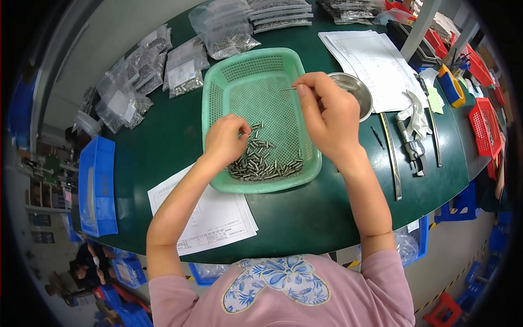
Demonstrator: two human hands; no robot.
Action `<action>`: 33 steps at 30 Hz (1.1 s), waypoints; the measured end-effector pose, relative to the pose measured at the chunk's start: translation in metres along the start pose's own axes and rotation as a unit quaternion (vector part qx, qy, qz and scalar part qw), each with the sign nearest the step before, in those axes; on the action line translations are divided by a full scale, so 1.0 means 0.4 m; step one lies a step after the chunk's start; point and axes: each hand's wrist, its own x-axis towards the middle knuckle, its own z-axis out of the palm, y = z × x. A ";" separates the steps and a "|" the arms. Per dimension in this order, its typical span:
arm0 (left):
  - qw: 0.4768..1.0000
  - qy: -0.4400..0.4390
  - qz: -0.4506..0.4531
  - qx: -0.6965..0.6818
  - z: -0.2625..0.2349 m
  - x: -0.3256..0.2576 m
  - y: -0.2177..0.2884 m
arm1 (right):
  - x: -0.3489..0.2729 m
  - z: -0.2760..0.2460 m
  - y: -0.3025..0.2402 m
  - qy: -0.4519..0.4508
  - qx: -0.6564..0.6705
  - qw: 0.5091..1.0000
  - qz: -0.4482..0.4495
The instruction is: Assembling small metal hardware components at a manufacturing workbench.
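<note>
Pinching rod [287, 89] in right hand [329, 111], two o'clock; curling left hand [226, 140] at ten, can't tell if grasping; in basket [259, 97], pins [256, 167] toward its six.

At centre, the left hand [226, 140] curls near metal pins [261, 167]; the right hand [329, 111] (upper centre-right) pinches a thin rod [287, 89].
</note>
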 end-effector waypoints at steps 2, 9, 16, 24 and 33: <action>0.987 -0.013 0.094 0.126 0.021 0.002 0.000 | -0.006 0.009 -0.001 -0.019 -0.010 1.000 -0.015; 0.968 -0.073 0.198 0.138 0.043 0.029 0.007 | -0.009 0.015 -0.002 -0.029 0.000 0.999 -0.029; 0.952 -0.083 0.005 -0.294 -0.050 0.003 0.064 | -0.022 0.027 0.000 -0.096 0.019 0.993 -0.061; 0.810 -0.011 -0.010 -0.586 -0.100 -0.066 0.101 | -0.032 0.041 -0.034 -0.087 0.074 0.989 -0.089; 0.816 0.019 0.023 -0.578 -0.083 -0.075 0.104 | -0.042 0.048 -0.034 -0.065 0.054 0.989 -0.125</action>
